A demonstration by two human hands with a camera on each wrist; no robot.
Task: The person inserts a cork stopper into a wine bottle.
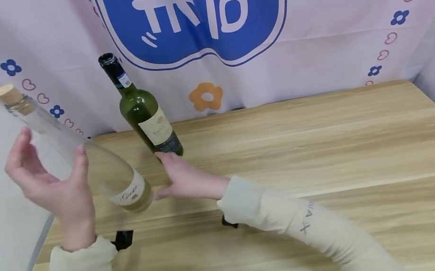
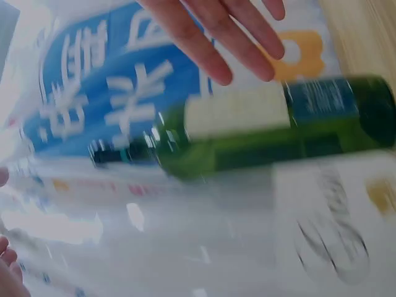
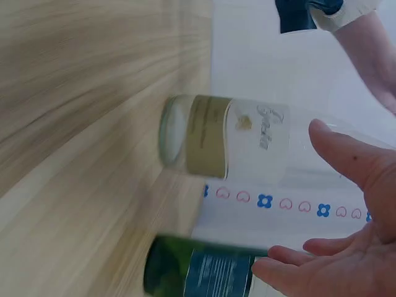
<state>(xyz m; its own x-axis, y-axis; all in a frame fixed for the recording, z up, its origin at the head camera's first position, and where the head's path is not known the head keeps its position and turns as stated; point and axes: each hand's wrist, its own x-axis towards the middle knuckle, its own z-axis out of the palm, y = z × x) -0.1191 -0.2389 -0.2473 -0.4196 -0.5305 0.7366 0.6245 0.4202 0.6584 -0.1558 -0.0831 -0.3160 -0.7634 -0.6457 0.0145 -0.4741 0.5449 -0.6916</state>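
The left hand (image 1: 57,188) spreads its fingers wide beside the clear bottle (image 1: 113,169), gripping nothing. The right hand (image 1: 190,177) extends loose fingers by the green bottle (image 1: 141,106), contact unclear; both bottles stand on the desk (image 1: 310,148).

On the clear bottle (image 1: 107,170), left of centre, I can make out a script word on the pale label (image 1: 129,193) that looks like "Gusto". My right sleeve (image 1: 286,212), at lower right, bears dark letters, an "X" and seemingly "UA". White characters (image 1: 165,3) stand on the blue panel (image 1: 206,44) at top centre, cut by the frame. The green bottle (image 1: 139,105) has a cream label (image 1: 156,126) whose print I can't read.
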